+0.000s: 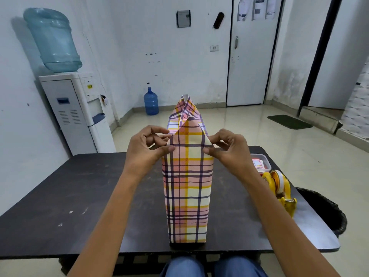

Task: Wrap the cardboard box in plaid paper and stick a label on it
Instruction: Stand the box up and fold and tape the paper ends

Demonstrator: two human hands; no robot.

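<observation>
box upright mid-table | left hand, right hand pinch top corners

Both bare forearms reach forward from the lower corners and converge toward the middle. The left hand and right hand are raised level with each other, palms turned inward, fingers curled. Each hand pinches a folded corner of the plaid paper between thumb and forefinger.
</observation>
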